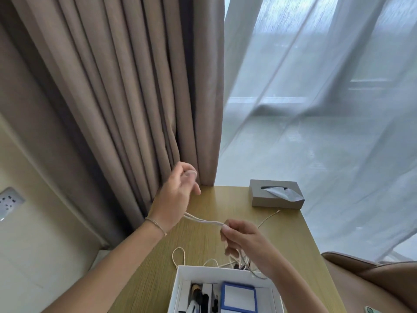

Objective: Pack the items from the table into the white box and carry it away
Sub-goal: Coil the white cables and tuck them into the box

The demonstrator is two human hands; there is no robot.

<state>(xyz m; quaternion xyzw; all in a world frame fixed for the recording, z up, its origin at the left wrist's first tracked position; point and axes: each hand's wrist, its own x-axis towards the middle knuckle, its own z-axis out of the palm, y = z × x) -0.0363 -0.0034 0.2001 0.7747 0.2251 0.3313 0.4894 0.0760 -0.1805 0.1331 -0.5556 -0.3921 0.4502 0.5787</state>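
A white braided cable (204,221) stretches in the air between my hands above the wooden table (203,245). My left hand (178,193) is raised by the curtain and holds one end of the folded strands. My right hand (242,239) pinches the strands at the other end, with more loops hanging below it. Loose parts of the cable lie on the table, one end near the tissue box. The white box (214,271) stands open at the table's front edge, with several items inside, among them a blue-framed card (239,298) and dark pens.
A grey tissue box (276,194) stands at the table's far right corner. A brown curtain (112,86) hangs behind the table on the left, a sheer white one on the right. A brown chair (372,281) is at the lower right, a wall socket (9,202) at the left.
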